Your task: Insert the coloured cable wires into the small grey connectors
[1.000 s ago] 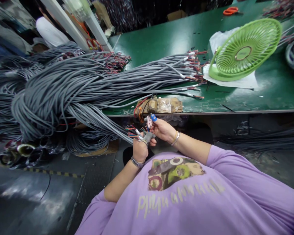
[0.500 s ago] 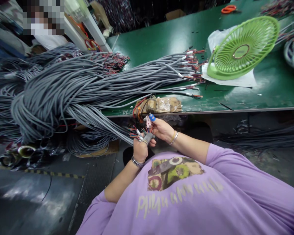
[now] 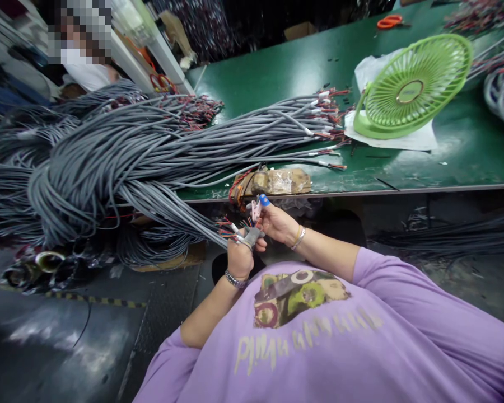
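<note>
My left hand (image 3: 240, 258) is closed around the ends of several grey cables (image 3: 197, 221), just below the bench's front edge. Its thumb wears a grey covering (image 3: 252, 237). Thin coloured wires (image 3: 225, 228) fan out from the cable ends above that hand. Close beside it, my right hand (image 3: 279, 224), with a blue cover (image 3: 264, 200) on the thumb, pinches a small pale-pink clip-like piece (image 3: 256, 210) right over the wires. Whether that piece grips a wire is too small to tell.
Long grey cables (image 3: 79, 162) are heaped across the green bench (image 3: 386, 168). A wooden block (image 3: 292, 180) lies at its front edge. A green fan (image 3: 411, 89) stands on white paper, with orange scissors (image 3: 390, 22) farther back. Another person (image 3: 88, 73) is at the far left.
The whole view has shifted slightly, so the bench and cables sit a little lower. Both hands keep nearly the same hold; the pink piece has moved very slightly.
</note>
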`<state>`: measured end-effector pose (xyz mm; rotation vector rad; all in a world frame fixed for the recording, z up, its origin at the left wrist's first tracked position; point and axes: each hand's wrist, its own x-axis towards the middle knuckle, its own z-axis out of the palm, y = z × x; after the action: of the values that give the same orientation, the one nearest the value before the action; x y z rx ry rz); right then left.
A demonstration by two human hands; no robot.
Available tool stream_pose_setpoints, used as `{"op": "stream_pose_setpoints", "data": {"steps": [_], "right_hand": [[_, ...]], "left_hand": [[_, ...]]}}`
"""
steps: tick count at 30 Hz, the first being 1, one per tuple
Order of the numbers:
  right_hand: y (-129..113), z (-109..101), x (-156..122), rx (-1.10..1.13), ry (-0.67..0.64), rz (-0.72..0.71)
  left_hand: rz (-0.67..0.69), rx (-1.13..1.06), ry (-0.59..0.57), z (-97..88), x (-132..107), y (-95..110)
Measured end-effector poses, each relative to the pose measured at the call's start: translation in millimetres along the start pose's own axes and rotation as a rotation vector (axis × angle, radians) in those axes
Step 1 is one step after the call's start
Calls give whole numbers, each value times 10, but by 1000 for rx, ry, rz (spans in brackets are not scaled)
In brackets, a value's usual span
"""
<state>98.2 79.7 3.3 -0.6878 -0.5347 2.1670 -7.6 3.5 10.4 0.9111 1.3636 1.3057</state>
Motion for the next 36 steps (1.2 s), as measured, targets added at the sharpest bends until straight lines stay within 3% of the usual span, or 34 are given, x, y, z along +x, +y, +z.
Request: {"op": "stream_pose_setpoints", "data": {"steps": [3,10,15,21,27,36], "right_hand": [[-44,-3,-26,74,39,55],[-149,-31,-56,10,-38,93],[-107,-39,-68,-80,20,-39],[37,-134,-25,-274,174,-375],[36,-82,40,-37,-14,-115],[9,-7,40,77,48,-72]], "left_hand": [[27,-20,-5,-38,-51,4],[91,-70,32,-73,-94,2],[95,-47,49,-2,-44,37],[94,-49,46,46,-6,32],[92,-47,60,60,14,12],[65,-31,51,51,23,-54]]}}
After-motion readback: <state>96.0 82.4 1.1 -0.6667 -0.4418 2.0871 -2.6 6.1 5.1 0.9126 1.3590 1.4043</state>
